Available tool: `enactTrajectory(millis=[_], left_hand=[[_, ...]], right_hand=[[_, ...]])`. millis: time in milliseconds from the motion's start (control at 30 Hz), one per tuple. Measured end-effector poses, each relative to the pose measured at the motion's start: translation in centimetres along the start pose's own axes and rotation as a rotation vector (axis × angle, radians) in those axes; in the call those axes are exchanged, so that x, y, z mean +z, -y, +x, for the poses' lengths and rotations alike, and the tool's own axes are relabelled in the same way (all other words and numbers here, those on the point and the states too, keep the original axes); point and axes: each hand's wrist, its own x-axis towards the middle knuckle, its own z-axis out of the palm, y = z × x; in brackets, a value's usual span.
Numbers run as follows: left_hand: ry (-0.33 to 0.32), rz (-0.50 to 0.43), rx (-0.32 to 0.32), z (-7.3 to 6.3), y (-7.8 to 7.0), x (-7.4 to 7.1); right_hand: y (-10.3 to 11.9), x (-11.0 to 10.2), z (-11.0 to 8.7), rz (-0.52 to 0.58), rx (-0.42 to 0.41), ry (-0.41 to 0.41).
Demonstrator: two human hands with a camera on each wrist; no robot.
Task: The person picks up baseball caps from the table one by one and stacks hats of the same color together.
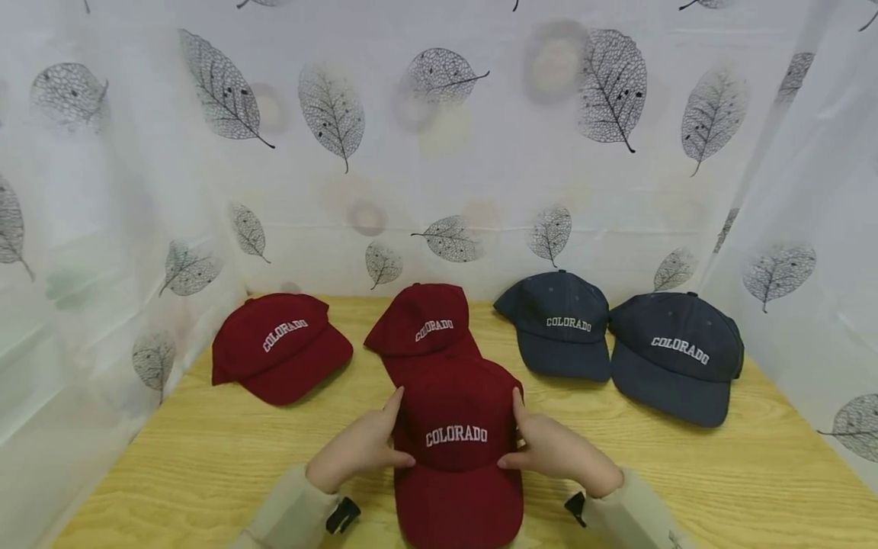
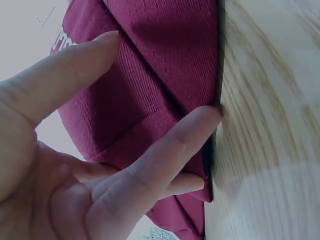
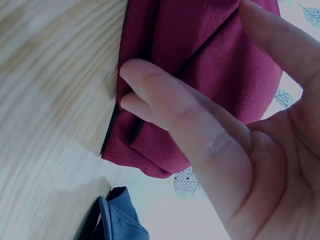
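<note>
Cap [image 1: 458, 461] sits between left hand [image 1: 361, 448] and right hand [image 1: 554, 448], both spread against its sides.

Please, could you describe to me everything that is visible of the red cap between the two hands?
The red cap is deep red and looks like ribbed woven fabric. Its rounded crown bears white COLORADO lettering above a curved brim pointing toward the person. It sits upright on the wooden table, in front of another red cap; whether those two touch is unclear. The left hand and right hand touch its opposite sides.
</note>
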Motion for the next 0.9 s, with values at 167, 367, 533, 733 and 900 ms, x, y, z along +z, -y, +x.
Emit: enactTrajectory(millis=[167,367,533,733,900], left_hand=[[0.017,-0.047,0.002,0.1,0.2,-0.4],[0.029,-0.131,0.002,0.5,1.8,-1.2],[0.01,-0.201,-0.009,1.3,3.7,-2.0],[-0.136,-0.177,-0.165,4.1,5.4,-3.1],[-0.22,-0.116,-0.29,6.9,6.0,-4.4]], right_hand=[[0.0,0.0,0.1,-0.024,0.008,-0.018],[0.0,0.3,0.0,-0.031,0.016,-0.05],[-0.1,0.3,-0.1,-0.022,0.013,-0.057],[-0.2,0.3,0.0,-0.027,0.012,-0.052],[-0.2,0.3,0.0,-0.03,0.024,-0.052]])
